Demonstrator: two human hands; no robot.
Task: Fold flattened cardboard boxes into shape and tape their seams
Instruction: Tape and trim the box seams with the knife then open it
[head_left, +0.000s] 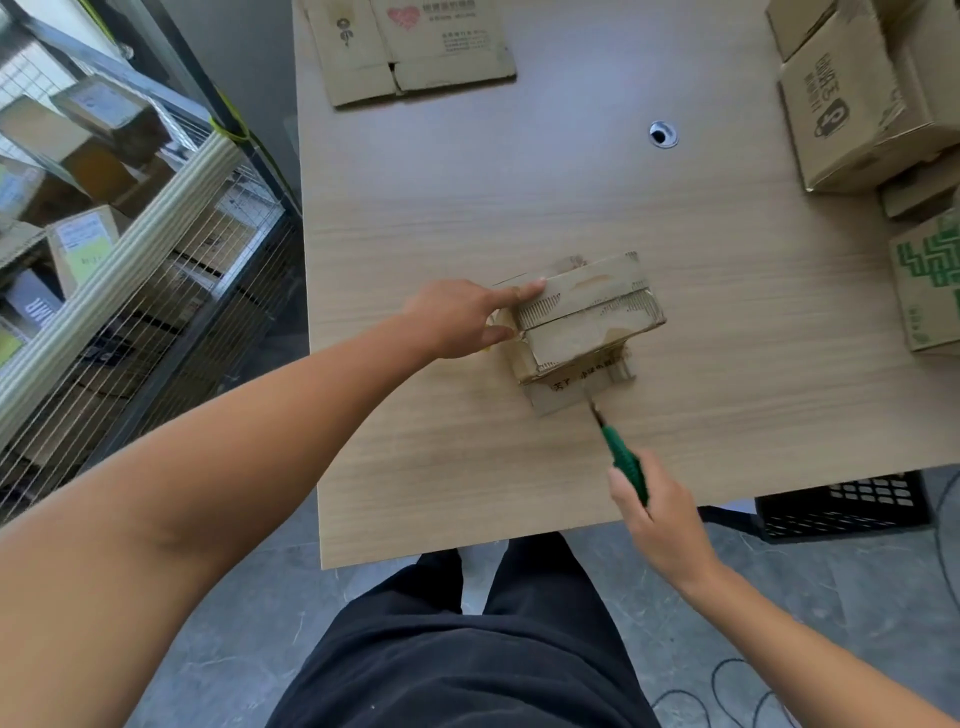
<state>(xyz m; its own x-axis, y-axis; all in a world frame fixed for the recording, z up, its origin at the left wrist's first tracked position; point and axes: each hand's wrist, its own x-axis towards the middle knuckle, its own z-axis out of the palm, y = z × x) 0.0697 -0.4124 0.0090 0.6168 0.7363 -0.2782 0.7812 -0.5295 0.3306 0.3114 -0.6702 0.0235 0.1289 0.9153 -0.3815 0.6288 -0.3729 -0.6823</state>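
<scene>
A small folded cardboard box (587, 317) stands in the middle of the wooden table (467, 218), its top flaps closed along a seam. My left hand (462, 317) touches the box's left end, forefinger straight along the top edge and thumb against the side. A tape roll seems to lie behind that hand, mostly hidden. My right hand (654, 514) grips a green-handled tool (623, 457) whose tip points at the box's near lower flap.
A flattened printed box (415, 47) lies at the table's far edge. Assembled boxes (862, 98) are stacked at the right, with a green-patterned one (930, 280) nearer. A cable hole (663, 134) is in the tabletop. Wire shelving (130, 249) stands left, a black crate (841, 504) below right.
</scene>
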